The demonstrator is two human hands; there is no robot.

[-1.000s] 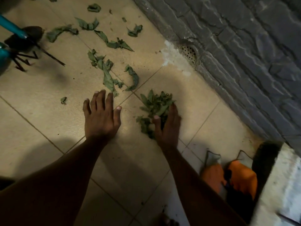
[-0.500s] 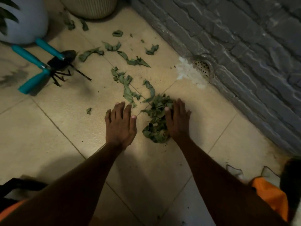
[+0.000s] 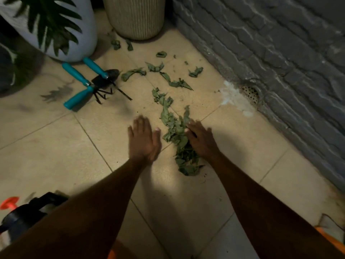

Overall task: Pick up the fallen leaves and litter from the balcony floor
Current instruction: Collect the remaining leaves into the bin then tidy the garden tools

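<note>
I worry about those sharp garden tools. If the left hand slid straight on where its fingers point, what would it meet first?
Bare floor tile first. The left hand is blurred, so roughly: its little-finger side might graze the long black tine, otherwise the crumpled leaf beyond.

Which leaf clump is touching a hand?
The big pile by the right hand, which rests against its edge. The scattered leaves farther out lie untouched.

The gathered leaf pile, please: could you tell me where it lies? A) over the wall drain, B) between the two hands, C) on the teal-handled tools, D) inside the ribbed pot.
B: the leaf pile lies on the floor between the left hand and the right hand.
</note>
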